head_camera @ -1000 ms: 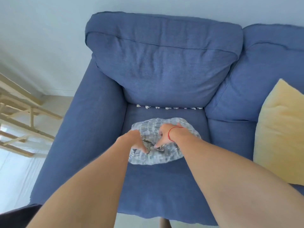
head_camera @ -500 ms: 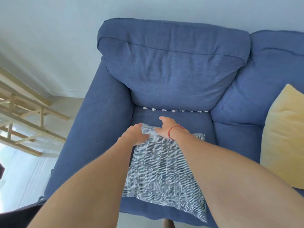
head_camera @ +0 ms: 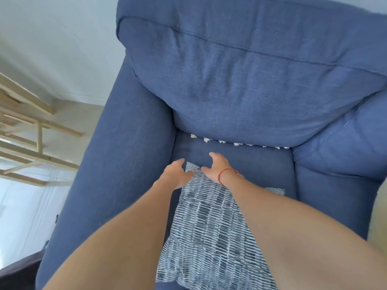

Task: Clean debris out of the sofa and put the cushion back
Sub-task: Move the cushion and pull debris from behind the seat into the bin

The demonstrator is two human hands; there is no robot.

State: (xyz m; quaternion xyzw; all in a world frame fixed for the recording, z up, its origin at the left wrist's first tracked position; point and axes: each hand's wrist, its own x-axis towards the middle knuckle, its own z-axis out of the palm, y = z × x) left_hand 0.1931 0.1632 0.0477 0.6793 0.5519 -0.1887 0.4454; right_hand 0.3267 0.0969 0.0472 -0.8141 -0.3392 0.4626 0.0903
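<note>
A grey-and-white patterned cloth (head_camera: 209, 227) lies spread flat on the blue sofa seat (head_camera: 261, 164), reaching from the front edge toward the back. My left hand (head_camera: 176, 174) and my right hand (head_camera: 217, 166), which has a red string on the wrist, sit at the cloth's far edge. Their fingers are apart and hold nothing. Several small white bits of debris (head_camera: 236, 144) line the crease between the seat and the back cushion (head_camera: 251, 91), just beyond my fingertips. My forearms hide the cloth's sides.
The sofa's padded left armrest (head_camera: 117, 164) rises beside the seat. A pale wooden rack (head_camera: 31, 130) stands on the floor to the left. A yellow cushion (head_camera: 379, 216) shows at the right edge, and a second back cushion (head_camera: 345, 147) is at the right.
The cloth, bunched under both hands a second ago, has been spread flat over the seat. My hands have opened at its far edge, and the camera has moved closer.
</note>
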